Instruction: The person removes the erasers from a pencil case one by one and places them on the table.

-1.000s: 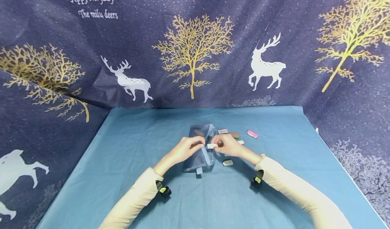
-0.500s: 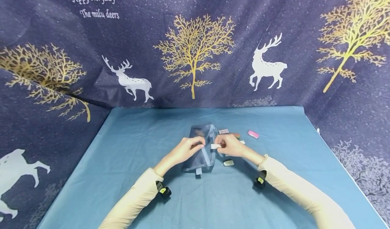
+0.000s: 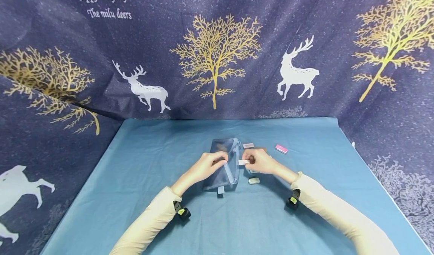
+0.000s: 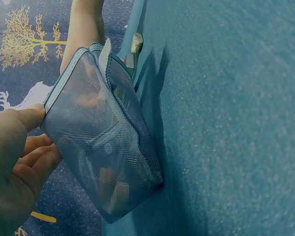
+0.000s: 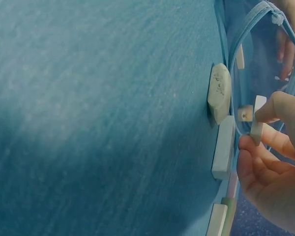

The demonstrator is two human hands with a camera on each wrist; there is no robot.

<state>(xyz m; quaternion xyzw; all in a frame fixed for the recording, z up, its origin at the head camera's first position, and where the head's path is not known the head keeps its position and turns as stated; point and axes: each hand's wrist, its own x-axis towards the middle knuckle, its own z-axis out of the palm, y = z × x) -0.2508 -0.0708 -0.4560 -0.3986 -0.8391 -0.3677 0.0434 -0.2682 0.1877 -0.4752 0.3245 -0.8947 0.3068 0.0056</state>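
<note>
My left hand (image 3: 207,165) pinches the edge of a blue mesh zip pouch (image 3: 217,180) between thumb and fingers. The pouch's zip is undone, and its mouth faces right. Through the mesh in the left wrist view, several small blocks show at the bottom, including a tan block (image 4: 108,178). My right hand (image 3: 261,162) pinches a small white eraser (image 3: 242,162) by its end, just right of the pouch mouth. In the right wrist view this eraser (image 5: 258,120) stands between thumb and fingers, overlapping the pouch opening; a pale block (image 5: 245,113) shows behind it.
On the blue cloth (image 3: 152,153), a worn pale eraser (image 3: 254,180) lies near the pouch. A pink eraser (image 3: 281,148) sits farther right, and a pale pinkish eraser (image 3: 248,145) behind my right hand. A white eraser (image 5: 223,147) and a green-ended one (image 5: 229,214) lie beneath that hand.
My right hand has drawn slightly to the right with the white eraser, away from the pouch mouth. My left hand keeps its hold on the pouch in the same place.
</note>
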